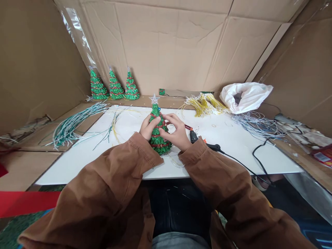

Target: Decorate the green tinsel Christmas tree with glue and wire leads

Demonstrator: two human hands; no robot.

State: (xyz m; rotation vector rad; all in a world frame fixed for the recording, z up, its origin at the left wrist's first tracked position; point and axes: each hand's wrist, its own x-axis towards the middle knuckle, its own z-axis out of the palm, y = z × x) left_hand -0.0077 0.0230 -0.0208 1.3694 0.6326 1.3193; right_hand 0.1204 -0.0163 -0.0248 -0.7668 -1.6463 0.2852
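Note:
A small green Christmas tree (156,131) with red garlands and a clear star on top stands upright at the front middle of the white board. My left hand (148,128) is wrapped round its left side, thumb across the front. On the tree's right side, my right hand (176,131) is curled with thumb and fingers pressed to the branches. Whether those fingers also pinch some small piece is hidden. Just right of my right hand lies a black glue gun (193,136) with a cord, partly covered by my sleeve. Thin wires trail beside the tree's base.
Three similar trees (116,84) stand at the back left. Bundled green-and-white wires (75,126) lie left, yellow-and-white wires (204,104) at the back. A white plastic bag (255,93) and tangled pale wires (259,124) lie right. Cardboard walls (160,48) enclose the white board (233,155).

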